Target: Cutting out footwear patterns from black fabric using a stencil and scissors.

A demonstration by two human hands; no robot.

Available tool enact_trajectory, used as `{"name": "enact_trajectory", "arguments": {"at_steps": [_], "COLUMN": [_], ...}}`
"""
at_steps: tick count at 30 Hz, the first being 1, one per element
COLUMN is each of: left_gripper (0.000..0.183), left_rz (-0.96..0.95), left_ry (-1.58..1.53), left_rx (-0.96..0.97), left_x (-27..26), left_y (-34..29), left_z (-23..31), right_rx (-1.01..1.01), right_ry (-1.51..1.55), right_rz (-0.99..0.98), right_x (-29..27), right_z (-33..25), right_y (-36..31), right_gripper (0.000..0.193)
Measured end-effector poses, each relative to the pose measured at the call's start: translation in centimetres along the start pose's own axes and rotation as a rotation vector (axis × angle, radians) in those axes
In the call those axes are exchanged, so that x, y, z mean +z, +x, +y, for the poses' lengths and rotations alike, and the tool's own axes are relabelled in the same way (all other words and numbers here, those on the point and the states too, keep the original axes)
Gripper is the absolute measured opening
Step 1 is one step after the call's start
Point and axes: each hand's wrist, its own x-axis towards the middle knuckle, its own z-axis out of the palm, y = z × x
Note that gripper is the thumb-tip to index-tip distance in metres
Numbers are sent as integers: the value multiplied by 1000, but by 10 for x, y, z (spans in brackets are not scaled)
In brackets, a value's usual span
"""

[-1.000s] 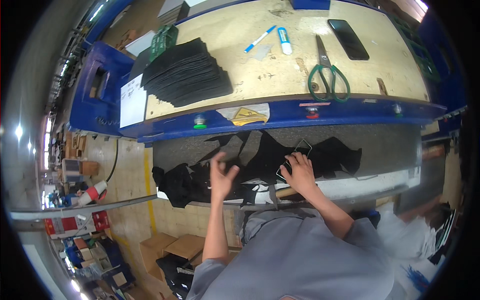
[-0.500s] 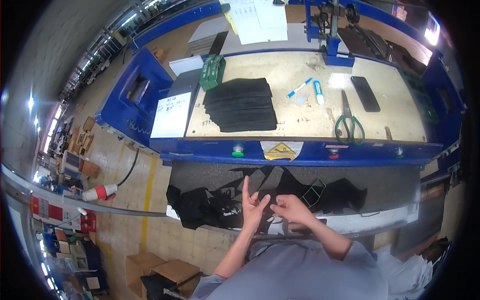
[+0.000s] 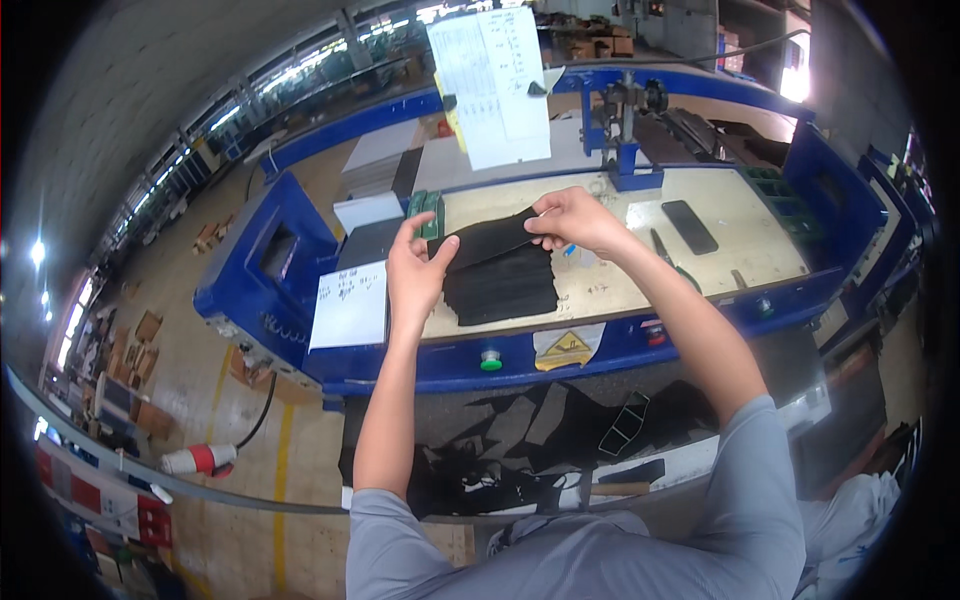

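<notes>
Both my hands are raised over the stack of black cut pieces point(image 3: 502, 292) on the pale work board. Between them a thin black fabric piece point(image 3: 490, 241) stretches, above the back part of the stack. My right hand point(image 3: 582, 222) pinches its right end between thumb and fingertips. At the left end, the thumb of my left hand point(image 3: 415, 268) presses on the piece, with the index finger sticking up and the other fingers partly hidden. Below, on the dark shelf in front of me, lie black offcuts point(image 3: 500, 450) and a green-edged cutting die point(image 3: 624, 423).
A green block point(image 3: 427, 208) stands behind my left hand. A phone point(image 3: 690, 227) and partly covered scissors point(image 3: 668, 252) lie on the right of the board. The blue machine front carries a green button point(image 3: 490, 360) and a red button point(image 3: 655, 333). Papers point(image 3: 490, 90) hang at the back.
My hands have risen from the offcuts on the front shelf to above the stack and moved apart, with a black piece now stretched between them. The view has tilted up.
</notes>
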Motion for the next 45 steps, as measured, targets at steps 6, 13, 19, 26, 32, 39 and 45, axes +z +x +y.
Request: {"name": "enact_trajectory", "arguments": {"at_steps": [6,13,19,26,32,39,45], "left_gripper": [42,51,98,101,101,49,21], "left_rz": [26,20,-698,-702,-655,181,-322], "left_ry": [163,425,452,468,437,302,218], "left_rx": [111,157,167,257,237,521,-117], "left_x": [3,-6,-8,-9,-6,9,114], "left_y": [28,33,44,38,48,-75,-290], "left_z": [-29,-16,24,16,14,-27,-165], "right_rx": [97,-140,-163,-208,-372,-358,250], "right_ry": [-159,-681,-821,-852,-945,-491,-872], "right_rz": [102,124,-271,-293,-120,141,289], "right_x": [2,2,1,3,-1,33,60], "right_z": [7,7,-15,-11,0,107,304], "right_y": [19,15,19,9,3,-155,-296], "right_gripper": [24,74,90,82,85,22,27]}}
